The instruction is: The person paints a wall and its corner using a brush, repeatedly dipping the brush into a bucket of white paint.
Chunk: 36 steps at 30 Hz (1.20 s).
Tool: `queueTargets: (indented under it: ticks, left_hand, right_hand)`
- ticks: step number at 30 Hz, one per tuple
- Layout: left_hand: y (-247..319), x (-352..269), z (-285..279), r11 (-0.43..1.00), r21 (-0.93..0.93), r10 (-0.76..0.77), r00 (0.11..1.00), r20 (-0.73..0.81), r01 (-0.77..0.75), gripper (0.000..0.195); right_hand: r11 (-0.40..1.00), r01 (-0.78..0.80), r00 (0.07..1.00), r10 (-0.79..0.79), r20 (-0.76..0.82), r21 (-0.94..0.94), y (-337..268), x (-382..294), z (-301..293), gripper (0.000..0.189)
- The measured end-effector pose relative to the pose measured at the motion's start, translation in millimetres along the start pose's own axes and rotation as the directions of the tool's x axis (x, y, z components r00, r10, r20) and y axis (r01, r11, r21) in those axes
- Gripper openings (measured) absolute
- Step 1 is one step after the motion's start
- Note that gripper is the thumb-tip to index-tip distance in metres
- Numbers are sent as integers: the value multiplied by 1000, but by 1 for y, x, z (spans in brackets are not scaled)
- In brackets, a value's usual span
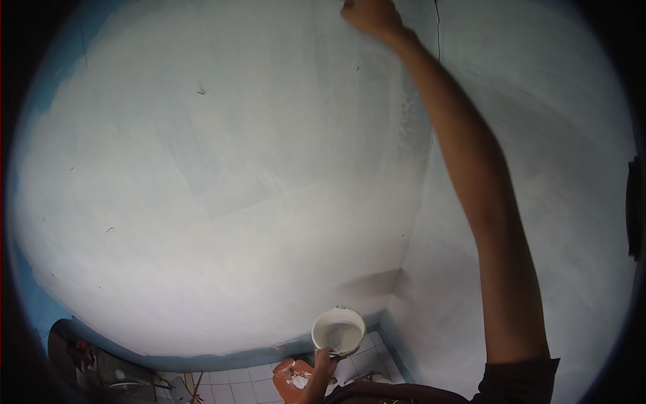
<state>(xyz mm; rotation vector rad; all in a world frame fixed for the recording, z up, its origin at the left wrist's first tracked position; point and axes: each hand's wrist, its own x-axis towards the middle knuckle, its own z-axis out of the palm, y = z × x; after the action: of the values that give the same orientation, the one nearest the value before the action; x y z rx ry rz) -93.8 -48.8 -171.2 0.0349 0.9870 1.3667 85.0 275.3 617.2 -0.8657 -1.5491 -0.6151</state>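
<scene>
My left hand grips the lower rim of a round white plastic bucket, tilted so that its inside faces me. Pale grey-white paint covers the bottom of it. High up, my right hand is curled in a fist close to the wall near the corner. A small dark end, seemingly of a handle, shows at the fist; anything beyond is cut off by the top edge. The wall before me is coated in streaky white, with blue showing at its left margin.
A cracked corner joint separates this wall from the right-hand wall. Several nails, such as one bent nail, stick out. Below are an orange plastic stool with white splashes, white floor tiles and cluttered household items at lower left.
</scene>
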Motion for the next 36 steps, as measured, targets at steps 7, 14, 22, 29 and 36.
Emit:
queueTargets:
  ticks: [7, 14, 22, 29, 36]
  left_hand:
    - [5, -8, -24, 891, 415, 146, 982, 123, -184, 38]
    - [-2, 21, -37, 422, 783, 232, 889, 394, -457, 35]
    - [-7, 16, -27, 168, 817, 298, 818, 492, -552, 38]
    - [-9, 25, -61, 417, 730, 352, 837, 420, -542, 41]
    - [15, -29, 10, 643, 629, 331, 899, 287, -437, 46]
  right_hand:
    - [990, -106, 987, 93, 135, 92, -36, -120, 28, 39]
    - [975, -180, 941, 132, 313, 128, -47, -201, 36, 46]
    - [967, -218, 901, 148, 408, 130, -43, -333, 57, 51]
    - [936, -345, 702, 203, 682, 76, -29, -494, 62, 52]
    - [970, -230, 909, 183, 374, 83, 18, -383, 13, 49]
